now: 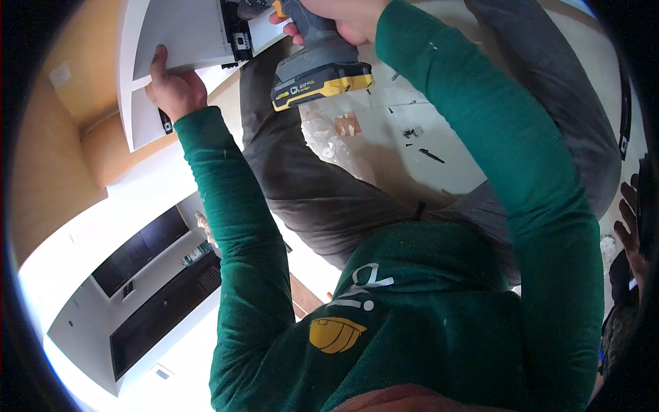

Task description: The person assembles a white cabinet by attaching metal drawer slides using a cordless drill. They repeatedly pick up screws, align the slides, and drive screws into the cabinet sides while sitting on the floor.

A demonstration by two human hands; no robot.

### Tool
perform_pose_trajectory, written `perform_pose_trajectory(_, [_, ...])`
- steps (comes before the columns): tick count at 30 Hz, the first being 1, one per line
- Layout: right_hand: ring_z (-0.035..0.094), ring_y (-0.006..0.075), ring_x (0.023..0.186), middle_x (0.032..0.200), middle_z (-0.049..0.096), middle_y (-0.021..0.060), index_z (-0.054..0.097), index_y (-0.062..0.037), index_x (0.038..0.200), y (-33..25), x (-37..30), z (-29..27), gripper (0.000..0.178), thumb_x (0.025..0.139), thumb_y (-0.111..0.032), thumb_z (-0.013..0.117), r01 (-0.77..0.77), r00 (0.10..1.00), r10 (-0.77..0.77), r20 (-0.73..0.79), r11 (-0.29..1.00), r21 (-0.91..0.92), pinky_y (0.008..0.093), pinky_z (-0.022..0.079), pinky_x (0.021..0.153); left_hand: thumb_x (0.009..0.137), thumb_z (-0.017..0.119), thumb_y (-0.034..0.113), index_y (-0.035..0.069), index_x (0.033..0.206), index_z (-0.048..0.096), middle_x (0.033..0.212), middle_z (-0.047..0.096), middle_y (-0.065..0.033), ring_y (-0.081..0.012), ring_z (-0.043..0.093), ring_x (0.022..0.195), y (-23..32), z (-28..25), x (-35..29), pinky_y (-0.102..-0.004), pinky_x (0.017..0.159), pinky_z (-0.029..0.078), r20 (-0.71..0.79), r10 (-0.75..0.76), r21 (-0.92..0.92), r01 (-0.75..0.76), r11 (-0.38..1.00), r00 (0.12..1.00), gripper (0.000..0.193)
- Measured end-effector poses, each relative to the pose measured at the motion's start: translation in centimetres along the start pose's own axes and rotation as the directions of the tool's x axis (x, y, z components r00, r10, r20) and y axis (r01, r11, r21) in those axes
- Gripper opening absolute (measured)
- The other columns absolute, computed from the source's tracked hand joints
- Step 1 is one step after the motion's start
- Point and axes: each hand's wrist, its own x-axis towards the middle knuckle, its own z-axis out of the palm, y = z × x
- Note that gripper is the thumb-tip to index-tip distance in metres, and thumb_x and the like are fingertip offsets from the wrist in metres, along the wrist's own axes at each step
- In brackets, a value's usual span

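My right hand (353,17) is wrapped round the handle of a cordless drill (317,62) at the top middle. The drill is grey and black, with a yellow-edged battery pack at its base; its front end lies outside the picture. At the upper left, my left hand (177,89) grips the lower edge of a white panel (182,34), thumb on its face and the other fingers mostly hidden. Black metal and plastic slide hardware (240,42) runs along the panel's right side, left of the drill.
Beneath the drill, the pale floor holds clear plastic wrap (322,141), a brown cardboard scrap (348,124), a small heap of screws (412,132) and a thin black piece (432,156). Another person's hand (630,216) shows at the right rim. White cabinetry (141,120) stands at left.
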Motion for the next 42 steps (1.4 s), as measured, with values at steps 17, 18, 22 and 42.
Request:
perform_pose_trajectory(17, [0.06, 0.0231, 0.056, 0.074, 0.062, 0.0114, 0.065, 0.0023, 0.093, 1.1, 1.7, 0.8, 0.023, 0.097, -0.02, 0.068, 0.13, 0.981, -0.137, -0.135, 0.99, -0.059, 0.0376, 0.05, 0.047, 0.098, 0.07, 0.016, -0.002, 0.111, 0.067, 0.091, 0.071, -0.0063, -0.0109, 0.064, 0.076, -2.8, 3.3, -14.0, -0.0231, 0.071, 0.05, 0.088, -0.24, 0.257, 0.21, 0.943, 0.967, 0.022])
perform_pose_trajectory(18, [0.059, 0.0231, 0.055, 0.073, 0.062, 0.0115, 0.065, 0.0027, 0.093, 1.1, 2.0, 0.7, 0.022, 0.097, -0.019, 0.067, 0.151, 0.977, -0.158, -0.14, 0.987, -0.055, 0.0375, 0.05, 0.047, 0.099, 0.07, 0.016, -0.002, 0.111, 0.067, 0.092, 0.071, -0.0067, -0.0114, 0.064, 0.077, -3.1, 4.0, -13.9, -0.0233, 0.072, 0.05, 0.099, -0.285, 0.184, 0.264, 0.947, 0.953, 0.023])
perform_pose_trajectory(22, [0.058, 0.0224, 0.054, 0.074, 0.063, 0.0118, 0.066, 0.0025, 0.092, 1.2, 2.3, 0.2, 0.02, 0.097, -0.017, 0.066, 0.143, 0.981, -0.15, -0.124, 0.988, -0.061, 0.0359, 0.049, 0.046, 0.099, 0.069, 0.018, -0.004, 0.112, 0.066, 0.095, 0.072, -0.0094, -0.0145, 0.066, 0.081, -4.0, 5.1, -13.1, -0.0259, 0.076, 0.052, 0.168, -0.366, 0.192, 0.333, 0.923, 0.916, 0.025])
perform_pose_trajectory(42, [0.059, 0.018, 0.055, 0.074, 0.065, 0.009, 0.066, -0.0002, 0.093, 0.3, 1.1, -0.3, 0.024, 0.101, -0.023, 0.066, 0.106, 0.992, -0.112, -0.065, 0.991, -0.078, 0.0327, 0.049, 0.049, 0.105, 0.043, 0.018, -0.005, 0.118, 0.059, 0.115, 0.07, -0.0194, -0.0306, 0.07, 0.104, -6.4, 6.3, -7.8, -0.0401, 0.093, 0.059, 0.286, -0.598, -0.246, 0.661, 0.71, 0.749, 0.03])
